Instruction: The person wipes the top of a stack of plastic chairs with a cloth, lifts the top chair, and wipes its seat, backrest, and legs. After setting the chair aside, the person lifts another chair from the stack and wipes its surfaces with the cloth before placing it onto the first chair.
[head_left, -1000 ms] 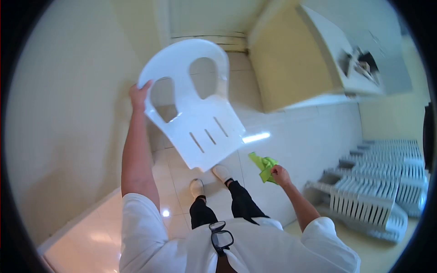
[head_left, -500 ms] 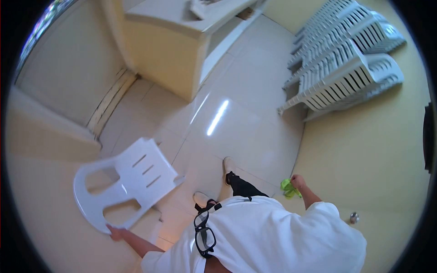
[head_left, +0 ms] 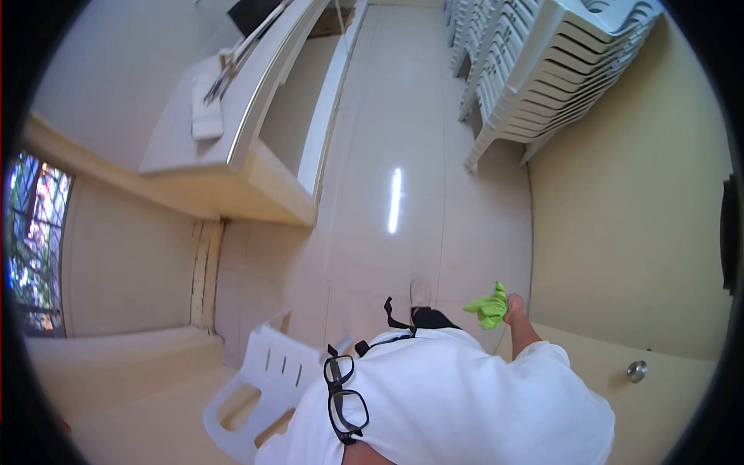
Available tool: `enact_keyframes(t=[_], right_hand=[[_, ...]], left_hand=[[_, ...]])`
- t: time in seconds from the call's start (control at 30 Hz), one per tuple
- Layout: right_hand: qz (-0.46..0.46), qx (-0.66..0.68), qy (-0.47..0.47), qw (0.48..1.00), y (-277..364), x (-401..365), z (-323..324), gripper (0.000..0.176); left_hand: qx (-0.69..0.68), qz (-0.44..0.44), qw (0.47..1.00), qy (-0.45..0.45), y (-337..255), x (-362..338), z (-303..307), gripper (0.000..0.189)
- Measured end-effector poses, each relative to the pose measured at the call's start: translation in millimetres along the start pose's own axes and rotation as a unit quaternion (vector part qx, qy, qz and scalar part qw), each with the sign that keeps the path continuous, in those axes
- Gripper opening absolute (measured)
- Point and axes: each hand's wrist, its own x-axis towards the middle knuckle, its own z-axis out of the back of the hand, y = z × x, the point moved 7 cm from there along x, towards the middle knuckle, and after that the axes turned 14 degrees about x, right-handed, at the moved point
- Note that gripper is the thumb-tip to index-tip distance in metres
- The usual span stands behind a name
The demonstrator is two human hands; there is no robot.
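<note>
A white plastic chair (head_left: 267,384) with slots in its seat sits low at my left side, partly hidden behind my white shirt. My left hand is out of sight behind my body, so its hold on the chair cannot be seen. My right hand (head_left: 514,307) hangs at my right side and grips a bright green cloth (head_left: 488,305). One white shoe (head_left: 420,292) shows on the tiled floor ahead of me.
Stacks of white plastic chairs (head_left: 542,62) stand at the far right by the wall. A cream counter (head_left: 232,132) with items on top runs along the left. A window (head_left: 31,240) is at far left. A door knob (head_left: 636,371) shows at lower right.
The view has swung right, towards the chair stacks. The white chair has dropped from in front of me to low behind my left side. The green cloth stays in my right hand.
</note>
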Motion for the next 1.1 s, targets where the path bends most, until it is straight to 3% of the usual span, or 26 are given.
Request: enact_keyframes(t=[0.03, 0.13, 0.23, 0.3, 0.37, 0.43, 0.5, 0.53, 0.6, 0.7, 0.9, 1.0, 1.03, 1.1], right_hand=[[-0.094, 0.152, 0.015, 0.984, -1.8, 7.1, -28.1, 0.034], [-0.163, 0.166, 0.051, 0.971, 87.9, -103.6, -173.6, 0.038], [-0.164, 0.106, 0.152, 0.969, 113.1, -40.7, -213.7, 0.038], [-0.112, -0.074, 0.142, 0.981, 116.5, 23.1, -217.9, 0.033], [0.004, -0.239, 0.1, 0.966, 137.6, 44.6, -230.7, 0.026], [0.247, -0.413, 0.052, 0.875, 127.6, 166.6, -208.2, 0.017], [0.376, -0.363, -0.103, 0.846, 173.4, 81.6, -220.1, 0.014], [0.385, -0.36, -0.115, 0.842, 188.6, 56.1, -226.3, 0.014], [0.412, -0.335, -0.249, 0.811, 204.4, 15.3, -227.5, 0.014], [0.409, -0.328, -0.332, 0.784, 225.9, -11.0, -216.7, 0.016], [0.511, -0.183, -0.426, 0.724, 264.6, -59.2, -226.2, 0.016], [0.491, -0.058, -0.455, 0.74, 258.6, -37.6, -217.2, 0.013], [0.49, -0.052, -0.466, 0.735, 256.4, -34.2, -218.7, 0.013], [0.431, 0.187, -0.423, 0.774, 238.5, -9.2, -217.0, 0.015]], left_hand=[[0.026, -0.029, 0.998, 0.046, -25.5, -14.2, -21.4, 0.048], [0.081, -0.116, 0.981, 0.135, -106.4, -58.6, -74.9, 0.044], [0.091, -0.19, 0.963, 0.168, -200.1, -111.7, -115.5, 0.04], [0.088, -0.225, 0.953, 0.183, -254.5, -139.1, -141.7, 0.037], [0.105, -0.251, 0.94, 0.207, -304.2, -154.5, -176.8, 0.035], [0.151, -0.266, 0.924, 0.231, -351.2, -158.3, -221.6, 0.034], [0.199, -0.272, 0.908, 0.25, -392.4, -154.7, -266.9, 0.033], [0.226, -0.272, 0.898, 0.26, -408.1, -153.5, -288.9, 0.033], [0.276, -0.277, 0.877, 0.279, -441.7, -145.1, -333.7, 0.032], [0.355, -0.287, 0.833, 0.315, -491.5, -141.6, -399.7, 0.031], [0.434, -0.318, 0.765, 0.355, -606.4, -151.5, -506.3, 0.029], [0.376, -0.332, 0.774, 0.386, -673.2, -172.1, -580.4, 0.029], [0.39, -0.387, 0.75, 0.368, -707.0, -190.5, -593.2, 0.03], [0.391, -0.472, 0.718, 0.329, -766.1, -240.9, -621.9, 0.03]])
